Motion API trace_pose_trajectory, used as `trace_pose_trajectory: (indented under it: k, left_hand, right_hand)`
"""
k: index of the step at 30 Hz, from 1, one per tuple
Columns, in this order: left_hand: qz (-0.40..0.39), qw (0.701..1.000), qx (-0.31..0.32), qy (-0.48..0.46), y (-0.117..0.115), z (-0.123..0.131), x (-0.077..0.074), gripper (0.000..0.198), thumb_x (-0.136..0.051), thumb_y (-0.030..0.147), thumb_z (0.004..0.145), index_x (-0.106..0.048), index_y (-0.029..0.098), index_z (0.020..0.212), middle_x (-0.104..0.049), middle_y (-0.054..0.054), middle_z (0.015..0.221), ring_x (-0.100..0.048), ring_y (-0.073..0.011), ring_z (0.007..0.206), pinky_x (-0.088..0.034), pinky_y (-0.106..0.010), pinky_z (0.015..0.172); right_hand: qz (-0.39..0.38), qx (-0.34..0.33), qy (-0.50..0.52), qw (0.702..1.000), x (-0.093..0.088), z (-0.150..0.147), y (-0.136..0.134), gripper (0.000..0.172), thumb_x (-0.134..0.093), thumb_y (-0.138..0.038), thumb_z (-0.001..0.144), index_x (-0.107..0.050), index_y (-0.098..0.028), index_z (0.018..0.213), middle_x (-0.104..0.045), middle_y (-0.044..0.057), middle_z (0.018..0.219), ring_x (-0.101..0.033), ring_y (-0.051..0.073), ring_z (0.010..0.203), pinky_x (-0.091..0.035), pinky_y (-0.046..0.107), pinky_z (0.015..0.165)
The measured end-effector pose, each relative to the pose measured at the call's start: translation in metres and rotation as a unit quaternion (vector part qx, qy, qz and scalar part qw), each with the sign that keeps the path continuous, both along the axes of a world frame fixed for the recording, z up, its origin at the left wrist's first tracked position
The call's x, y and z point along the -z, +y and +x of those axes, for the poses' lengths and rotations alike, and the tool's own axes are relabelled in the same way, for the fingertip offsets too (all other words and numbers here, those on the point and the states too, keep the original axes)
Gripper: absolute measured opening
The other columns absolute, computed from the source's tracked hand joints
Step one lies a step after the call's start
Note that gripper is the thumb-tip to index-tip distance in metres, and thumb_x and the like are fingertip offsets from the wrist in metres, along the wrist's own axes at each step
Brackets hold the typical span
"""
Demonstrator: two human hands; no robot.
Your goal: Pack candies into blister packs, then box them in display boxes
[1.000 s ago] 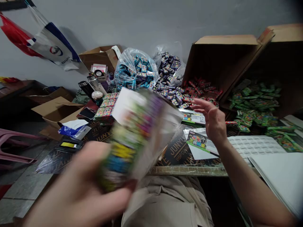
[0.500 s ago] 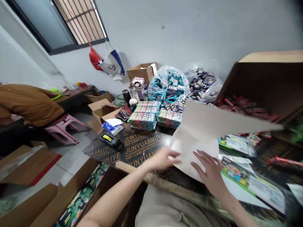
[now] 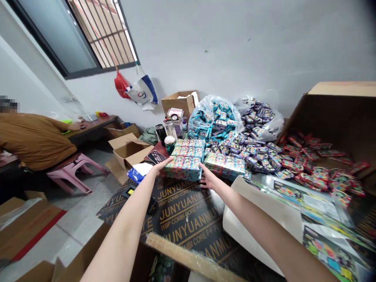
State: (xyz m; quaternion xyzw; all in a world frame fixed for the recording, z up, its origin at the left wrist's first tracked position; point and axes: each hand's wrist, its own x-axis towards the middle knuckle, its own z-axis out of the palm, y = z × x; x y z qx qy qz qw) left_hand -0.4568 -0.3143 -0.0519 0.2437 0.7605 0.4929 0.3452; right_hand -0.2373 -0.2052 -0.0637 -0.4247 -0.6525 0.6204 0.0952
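A block of small colourful packs [image 3: 183, 162] stacked in rows stands on the dark printed board. My left hand [image 3: 162, 165] presses against its left end, the fingers partly hidden behind my wrist and the packs. At its right end my right hand [image 3: 207, 178] has the thumb on the upper edge and the fingers against the side. Between them the two hands clasp the front row. Another stack of the same packs [image 3: 225, 163] sits just to the right. Under my right forearm lies a whitish sheet of card [image 3: 264, 219].
Clear bags of blue packs [image 3: 219, 117] and purple packs [image 3: 260, 117] lean by the wall. Red packs [image 3: 320, 172] spill from a large carton [image 3: 329, 113]. Flat printed packaging [image 3: 329, 250] lies right. A tape dispenser [image 3: 129, 192] is left. A person [image 3: 35, 137] sits beyond.
Both hands have left the card sheet and reached forward to the stacked packs. The sheet, raised before, now lies lower on the right. The view has shifted.
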Motion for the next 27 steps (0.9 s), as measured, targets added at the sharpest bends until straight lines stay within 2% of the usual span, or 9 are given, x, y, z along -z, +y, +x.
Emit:
trace_pose_trajectory:
  k: [3,6,13,15,18,20,22,25,27]
  left_hand:
    - [-0.033,0.998,-0.003,-0.049,0.003,-0.009,0.01,0.061,-0.064,0.067,0.049,-0.057,0.015,0.081,-0.066,-0.017,0.079,-0.058,-0.0337,0.088,-0.044,-0.041,0.07]
    - [-0.025,0.996,-0.003,-0.083,-0.004,-0.004,0.02,0.061,-0.067,0.064,0.047,-0.059,0.015,0.083,-0.066,-0.017,0.084,-0.057,-0.0347,0.093,-0.044,-0.041,0.072]
    - [0.114,0.981,0.026,-0.158,-0.054,0.05,0.046,0.047,-0.068,0.047,0.06,-0.06,0.014,0.092,-0.068,-0.012,0.085,-0.062,-0.026,0.082,-0.047,-0.033,0.07]
    - [0.156,0.972,0.032,-0.171,-0.074,0.07,0.053,0.048,-0.07,0.04,0.06,-0.058,0.015,0.099,-0.068,-0.011,0.089,-0.063,-0.0243,0.081,-0.048,-0.033,0.073]
    - [0.246,0.955,0.063,-0.155,-0.104,0.095,0.065,0.062,-0.073,0.029,0.058,-0.05,0.016,0.113,-0.063,-0.01,0.106,-0.06,-0.0253,0.095,-0.046,-0.036,0.084]
    - [0.295,0.946,0.087,-0.107,-0.119,0.106,0.076,0.078,-0.076,0.023,0.054,-0.041,0.017,0.123,-0.055,-0.012,0.119,-0.052,-0.0273,0.109,-0.039,-0.038,0.094]
    - [0.295,0.949,0.105,-0.043,-0.128,0.111,0.088,0.097,-0.079,0.019,0.048,-0.029,0.017,0.131,-0.046,-0.014,0.128,-0.042,-0.0287,0.12,-0.03,-0.04,0.102]
    - [0.257,0.956,0.135,0.028,-0.132,0.112,0.101,0.116,-0.081,0.018,0.041,-0.015,0.018,0.137,-0.033,-0.016,0.136,-0.029,-0.03,0.127,-0.018,-0.044,0.107]
    - [0.238,0.959,0.149,0.036,-0.131,0.112,0.104,0.121,-0.082,0.018,0.037,-0.014,0.02,0.138,-0.026,-0.015,0.14,-0.023,-0.0305,0.13,-0.013,-0.044,0.108]
  right_hand:
    - [0.009,0.025,-0.003,1.0,0.006,-0.014,0.004,0.07,-0.023,-0.074,0.072,-0.054,-0.016,0.097,-0.056,0.006,0.073,-0.054,0.017,0.068,-0.043,0.03,0.058]
    - [0.023,0.047,0.007,0.999,0.013,-0.015,0.001,0.063,-0.032,-0.069,0.072,-0.054,-0.015,0.096,-0.058,0.008,0.077,-0.054,0.018,0.069,-0.042,0.029,0.057]
    - [0.035,-0.013,0.075,0.997,0.02,0.029,-0.024,0.05,-0.045,-0.054,0.074,-0.049,-0.02,0.11,-0.06,0.006,0.102,-0.057,0.018,0.085,-0.045,0.027,0.063]
    - [0.029,-0.034,0.087,0.995,0.02,0.044,-0.032,0.058,-0.055,-0.048,0.069,-0.043,-0.02,0.118,-0.058,0.008,0.107,-0.058,0.019,0.089,-0.046,0.029,0.066]
    - [0.103,-0.12,0.119,0.98,0.023,0.067,-0.039,0.094,-0.071,-0.04,0.056,-0.021,-0.023,0.134,-0.048,0.01,0.124,-0.051,0.023,0.108,-0.044,0.035,0.083]
    - [0.22,-0.222,0.101,0.945,0.025,0.082,-0.041,0.116,-0.076,-0.043,0.047,-0.007,-0.025,0.138,-0.034,0.013,0.135,-0.036,0.025,0.123,-0.034,0.04,0.096]
    - [0.342,-0.306,0.013,0.889,0.025,0.093,-0.041,0.127,-0.077,-0.051,0.04,-0.002,-0.026,0.14,-0.017,0.016,0.142,-0.016,0.031,0.132,-0.02,0.049,0.102]
    - [0.485,-0.327,-0.112,0.804,0.014,0.096,-0.043,0.128,-0.072,-0.064,0.036,-0.005,-0.029,0.14,0.003,0.016,0.146,0.006,0.039,0.132,-0.006,0.06,0.098]
    - [0.549,-0.318,-0.128,0.762,0.004,0.09,-0.048,0.126,-0.069,-0.068,0.037,-0.005,-0.03,0.139,0.007,0.015,0.146,0.008,0.04,0.131,-0.004,0.061,0.097]
